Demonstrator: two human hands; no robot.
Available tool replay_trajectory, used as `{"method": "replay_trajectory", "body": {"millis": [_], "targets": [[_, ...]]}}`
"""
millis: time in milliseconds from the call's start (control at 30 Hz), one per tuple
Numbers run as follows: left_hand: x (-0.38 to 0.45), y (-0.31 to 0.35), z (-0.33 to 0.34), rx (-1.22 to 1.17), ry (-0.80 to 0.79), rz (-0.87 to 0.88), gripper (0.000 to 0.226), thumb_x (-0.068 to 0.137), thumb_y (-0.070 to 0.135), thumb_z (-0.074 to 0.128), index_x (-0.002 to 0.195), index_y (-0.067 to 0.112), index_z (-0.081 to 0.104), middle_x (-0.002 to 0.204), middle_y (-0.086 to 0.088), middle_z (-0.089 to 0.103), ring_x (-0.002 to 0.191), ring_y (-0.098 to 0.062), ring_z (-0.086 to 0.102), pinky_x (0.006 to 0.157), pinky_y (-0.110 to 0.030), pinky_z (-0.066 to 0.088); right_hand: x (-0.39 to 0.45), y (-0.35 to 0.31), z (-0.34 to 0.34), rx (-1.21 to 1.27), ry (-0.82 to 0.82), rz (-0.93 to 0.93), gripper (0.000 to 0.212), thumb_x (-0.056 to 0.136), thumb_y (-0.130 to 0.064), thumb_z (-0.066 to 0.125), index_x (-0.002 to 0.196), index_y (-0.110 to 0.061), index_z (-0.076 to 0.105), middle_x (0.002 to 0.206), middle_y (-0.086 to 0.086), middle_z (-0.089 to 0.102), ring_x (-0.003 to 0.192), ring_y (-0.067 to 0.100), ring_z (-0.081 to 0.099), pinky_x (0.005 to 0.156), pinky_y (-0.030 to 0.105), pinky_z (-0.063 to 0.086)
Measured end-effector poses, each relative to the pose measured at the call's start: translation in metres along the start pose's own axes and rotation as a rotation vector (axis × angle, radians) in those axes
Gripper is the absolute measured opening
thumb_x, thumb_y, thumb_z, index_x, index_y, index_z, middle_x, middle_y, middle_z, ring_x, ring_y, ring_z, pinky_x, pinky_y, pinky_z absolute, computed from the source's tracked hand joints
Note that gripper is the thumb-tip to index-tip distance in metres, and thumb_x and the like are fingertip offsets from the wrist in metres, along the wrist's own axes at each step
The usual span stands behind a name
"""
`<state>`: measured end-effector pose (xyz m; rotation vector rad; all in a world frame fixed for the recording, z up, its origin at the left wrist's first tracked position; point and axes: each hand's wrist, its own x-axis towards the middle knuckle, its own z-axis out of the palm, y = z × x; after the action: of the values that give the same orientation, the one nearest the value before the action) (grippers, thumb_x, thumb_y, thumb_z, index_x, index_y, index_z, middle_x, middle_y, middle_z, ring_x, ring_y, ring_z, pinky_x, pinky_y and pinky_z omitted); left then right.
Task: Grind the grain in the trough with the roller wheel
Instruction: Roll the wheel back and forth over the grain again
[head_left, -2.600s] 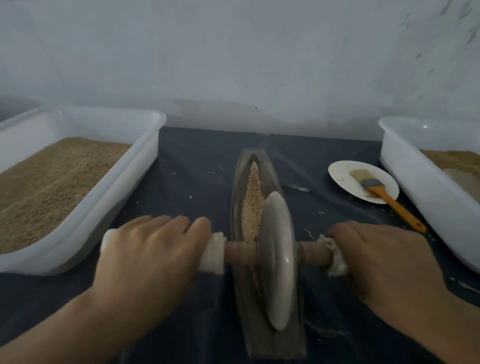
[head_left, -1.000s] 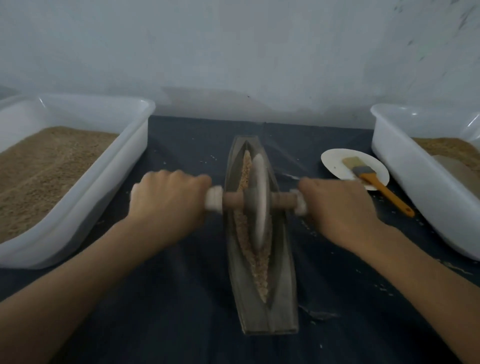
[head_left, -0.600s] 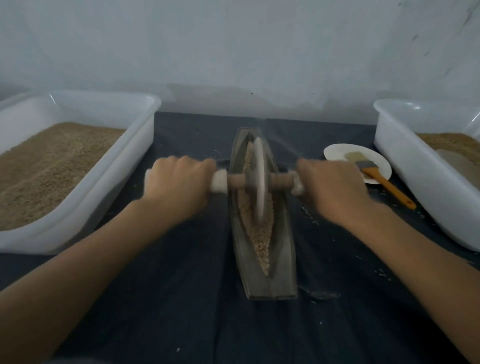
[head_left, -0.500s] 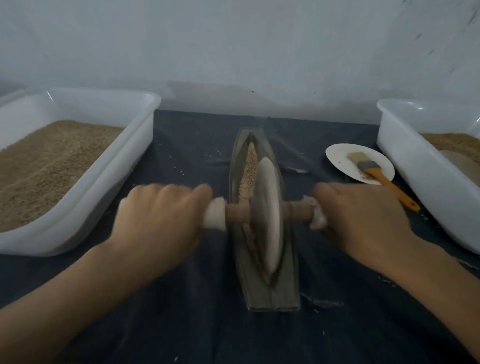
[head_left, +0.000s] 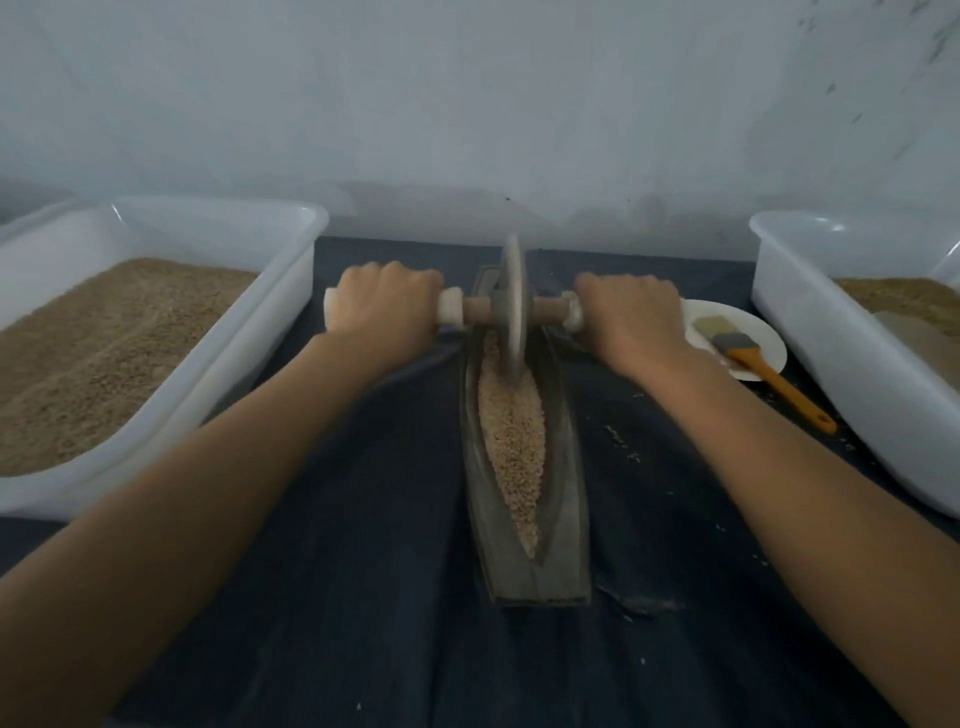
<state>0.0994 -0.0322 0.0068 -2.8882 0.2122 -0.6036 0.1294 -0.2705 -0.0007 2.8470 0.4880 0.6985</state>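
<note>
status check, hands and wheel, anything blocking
Left hand and right hand grip the axle ends. Roller wheel at far end of trough, grain exposed. Nothing in the way.

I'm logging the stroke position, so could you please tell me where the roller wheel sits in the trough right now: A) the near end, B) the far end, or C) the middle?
B: the roller wheel stands at the far end of the trough, leaving the grain exposed nearer the person.
</note>
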Motion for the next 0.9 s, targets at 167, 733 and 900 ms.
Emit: {"method": "replay_trajectory", "body": {"millis": [167,733,900], "targets": [[-0.092,0.004,-0.031,-0.029,-0.04,0.111,0.037,0.073,0.04,0.068,0.078,0.033,0.032,0.065,0.008,0.049,0.054,-0.018,0.048,0.051,-0.028,0.027,-0.095,0.0,-0.044,0.021,-0.064,-0.161,0.036,0.066,-0.029,0.079,0.08,-0.024,0.047,0.068,-0.002,0.058,0.055,0.022,0.057,0.046,0.032,0.039],[0.007,-0.004,0.003,0.003,-0.023,-0.037,0.017,0.085,0.038,0.055,0.082,0.027,0.043,0.076,0.004,0.056,0.062,-0.021,0.044,0.059,-0.033,0.031,0.004,-0.002,-0.006,-0.031,-0.027,-0.027,0.023,0.082,-0.036,0.066,0.093,-0.021,0.052,0.087,0.002,0.068,0.076,0.03,0.063,0.057,0.033,0.029],[-0.077,0.004,-0.029,0.002,-0.067,0.129,0.035,0.078,0.041,0.066,0.079,0.035,0.031,0.063,0.012,0.042,0.055,-0.01,0.044,0.052,-0.029,0.03,-0.088,0.002,-0.039,0.096,-0.189,-0.128,0.035,0.076,-0.043,0.067,0.08,-0.032,0.034,0.077,-0.005,0.06,0.067,0.021,0.06,0.057,0.036,0.045]]}}
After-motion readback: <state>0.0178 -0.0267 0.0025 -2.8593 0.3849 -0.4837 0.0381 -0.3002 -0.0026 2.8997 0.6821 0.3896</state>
